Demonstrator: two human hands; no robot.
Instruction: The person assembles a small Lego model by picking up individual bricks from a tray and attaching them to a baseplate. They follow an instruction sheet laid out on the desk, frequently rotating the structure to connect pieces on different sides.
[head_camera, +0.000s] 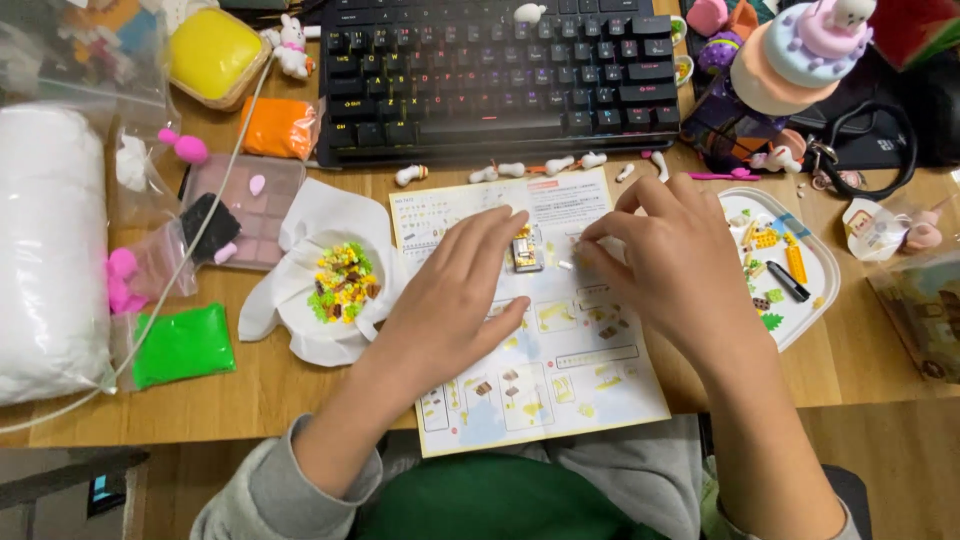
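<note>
While your left hand (455, 295) rests flat, fingers loose, on the instruction sheet (560, 370), your right hand (665, 260) pinches a small white piece (608, 248) beside the tiny block model (526, 250); keyboard (500, 75) behind, parts tray (815, 290) right.

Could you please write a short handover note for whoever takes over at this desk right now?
Left hand: flat on the instruction sheet, fingertips beside the small brick model; holds nothing visible.
Right hand: curled on the sheet, fingers pinched close to a tiny white piece; grip unclear.
Parts: loose coloured bricks in the tissue-lined bowl on the left, more in the white tray on the right.
Done: a small model stands on the sheet.
Left: many bricks remain unsorted in both containers.
</note>
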